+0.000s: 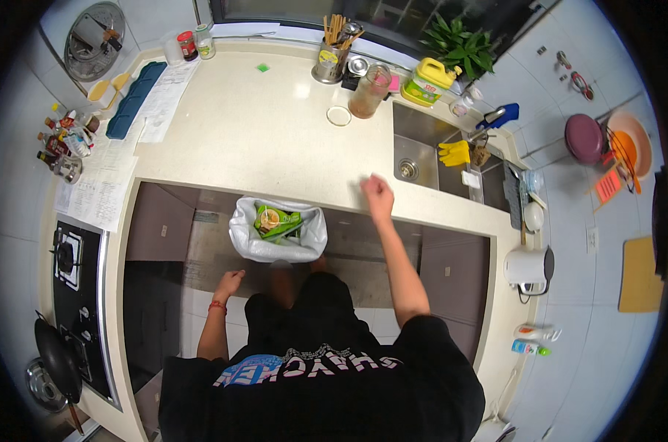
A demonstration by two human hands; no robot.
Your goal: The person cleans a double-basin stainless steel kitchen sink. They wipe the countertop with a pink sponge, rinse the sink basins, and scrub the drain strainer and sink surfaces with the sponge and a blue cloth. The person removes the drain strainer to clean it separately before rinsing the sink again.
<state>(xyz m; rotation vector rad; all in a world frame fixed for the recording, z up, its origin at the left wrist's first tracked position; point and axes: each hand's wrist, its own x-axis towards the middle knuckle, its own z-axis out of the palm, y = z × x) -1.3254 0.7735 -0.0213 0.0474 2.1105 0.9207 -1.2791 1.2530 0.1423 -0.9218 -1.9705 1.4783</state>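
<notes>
My right hand [378,194] is over the front edge of the counter, left of the sink. Its fingers are curled in, slightly blurred, and nothing shows in them. Lower down, beside my body, hangs my left hand [231,283], loosely closed with no object visible in it; a red band [217,305] circles that wrist. Between the two, against the counter front, stands a bin with a white plastic liner [242,234]. Inside the bin lies a crumpled green food package [284,222]. A small green scrap [263,67] rests on the far part of the counter.
Toward the back right stand an open glass jar [369,92], a round lid [339,116], a yellow jug [429,82] and a chopstick holder [329,62]. The sink [409,151] is at right. A gas stove [76,302] and wok [58,361] are at left.
</notes>
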